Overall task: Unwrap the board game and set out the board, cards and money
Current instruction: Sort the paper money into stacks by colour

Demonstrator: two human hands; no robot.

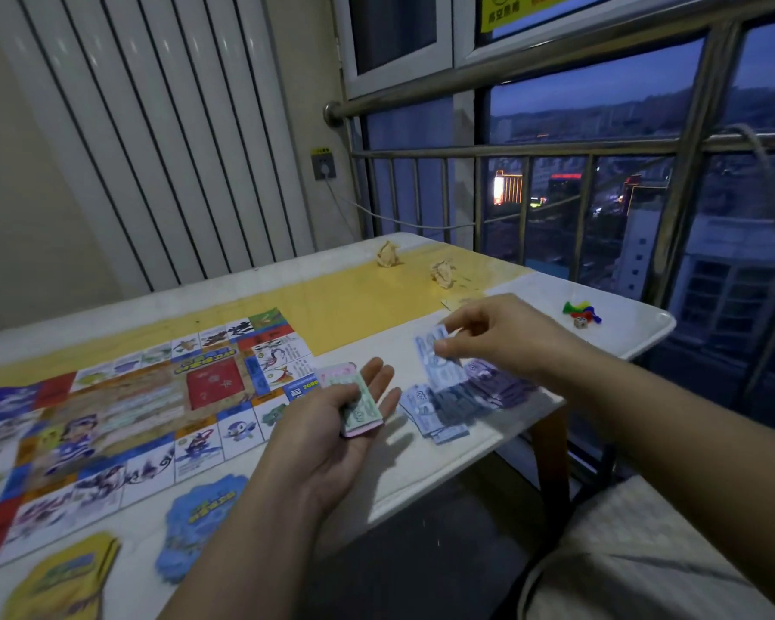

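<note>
Your right hand pinches blue note, long axis near upright in frame; blue pile just below it, centre frame. Your left hand, palm up, thumb pins stack of notes.

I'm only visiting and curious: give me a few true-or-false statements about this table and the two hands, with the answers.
1. The game board lies unfolded flat on the table. True.
2. The right hand is empty. False: it pinches a blue note.
3. The left hand holds a stack of notes. True.
4. The coloured pawns stand on the board. False: they lie off it, near the table's far right corner, beside a die.
5. The blue cards sit on top of the yellow cards. False: they are two separate piles, side by side at the near edge.
</note>
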